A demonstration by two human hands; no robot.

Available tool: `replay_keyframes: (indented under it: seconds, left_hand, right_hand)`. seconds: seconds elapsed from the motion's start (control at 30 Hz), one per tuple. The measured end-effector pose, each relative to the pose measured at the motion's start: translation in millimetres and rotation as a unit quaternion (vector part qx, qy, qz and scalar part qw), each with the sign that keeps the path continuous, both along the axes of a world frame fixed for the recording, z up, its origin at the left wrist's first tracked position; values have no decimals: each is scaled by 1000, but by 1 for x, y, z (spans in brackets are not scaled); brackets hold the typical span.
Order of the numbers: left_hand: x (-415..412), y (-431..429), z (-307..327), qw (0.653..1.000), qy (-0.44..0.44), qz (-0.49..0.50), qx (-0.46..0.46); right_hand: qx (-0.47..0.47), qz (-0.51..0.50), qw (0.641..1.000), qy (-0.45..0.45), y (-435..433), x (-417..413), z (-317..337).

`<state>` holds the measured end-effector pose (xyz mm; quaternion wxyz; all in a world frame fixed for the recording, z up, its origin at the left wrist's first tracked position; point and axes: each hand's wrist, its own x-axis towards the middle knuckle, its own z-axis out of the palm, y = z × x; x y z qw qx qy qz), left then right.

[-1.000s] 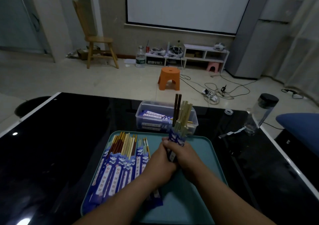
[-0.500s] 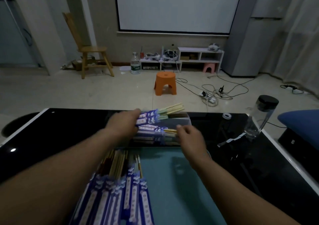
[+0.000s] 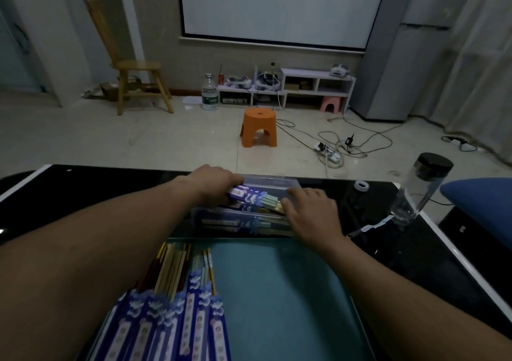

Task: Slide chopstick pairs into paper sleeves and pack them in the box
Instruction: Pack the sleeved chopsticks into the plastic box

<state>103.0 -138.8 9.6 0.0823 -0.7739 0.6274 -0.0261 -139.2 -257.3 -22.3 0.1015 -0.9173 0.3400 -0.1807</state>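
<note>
Two hands meet at the clear box [image 3: 273,181], centre frame, on a glossy black table [image 3: 97,194]: the left hand [image 3: 213,180] grips a sleeved chopstick bundle [image 3: 249,196] in it, the right hand [image 3: 313,211] rests relaxed fingers on the tips. Below, a teal tray [image 3: 277,291] holds more sleeved pairs [image 3: 177,322] (lower left). Beyond: orange stool [image 3: 259,131], wooden chair [image 3: 135,83], white screen [image 3: 277,6]

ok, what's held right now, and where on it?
Left hand grips the bundle by its sleeve end, over the box. Right hand only touches the bare stick tips; it grips nothing.
</note>
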Motion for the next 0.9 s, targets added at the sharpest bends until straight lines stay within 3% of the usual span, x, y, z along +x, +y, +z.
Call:
replay_keyframes:
  seconds: [0.17, 0.27, 0.37, 0.63, 0.77, 0.9]
  left_hand:
    - [-5, 5, -9, 993, 117, 2, -33]
    - [-3, 16, -7, 973, 222, 50, -42]
    - [-6, 33, -9, 982, 163, 30, -90]
    - [-16, 58, -35, 986, 70, -12, -153]
    - [-26, 62, -41, 983, 108, 4, -149]
    - [-30, 70, -52, 985, 17, -11, -172]
  right_hand:
    - [-37, 98, 994, 15, 8, 16, 1]
    - [-27, 94, 994, 39, 5, 19, -1]
    - [-29, 74, 997, 20, 2, 18, 0]
    - [76, 123, 989, -21, 10, 22, 4]
    - [133, 127, 983, -26, 5, 23, 8]
    - [177, 137, 975, -11, 6, 30, 19]
